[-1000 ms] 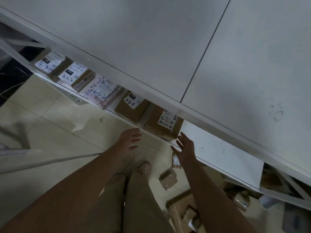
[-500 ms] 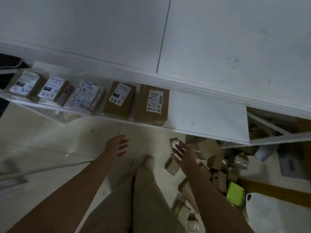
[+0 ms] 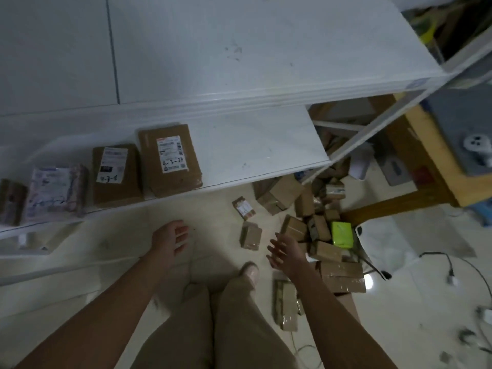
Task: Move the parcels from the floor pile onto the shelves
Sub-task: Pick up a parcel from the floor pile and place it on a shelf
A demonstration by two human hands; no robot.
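A pile of brown cardboard parcels (image 3: 314,230) lies on the pale floor at the right, with a bright green packet (image 3: 342,234) among them. A small box (image 3: 251,237) sits just left of the pile. On the white lower shelf (image 3: 255,153) stand a labelled brown box (image 3: 170,159), a second brown box (image 3: 115,174) and a plastic-wrapped parcel (image 3: 57,191). My left hand (image 3: 169,239) hangs over the bare floor, fingers relaxed, holding nothing. My right hand (image 3: 286,251) is spread at the pile's near-left edge, empty.
A white upper shelf (image 3: 239,49) overhangs the lower one. A wooden table (image 3: 426,166) stands at the right, with a white bag (image 3: 386,243) and black cables (image 3: 452,265) on the floor beside it. My legs and one shoe (image 3: 249,270) are below.
The view has swung right and down, bringing the floor pile into sight. Both empty hands have dropped away from the shelf, the right one moving toward the pile.
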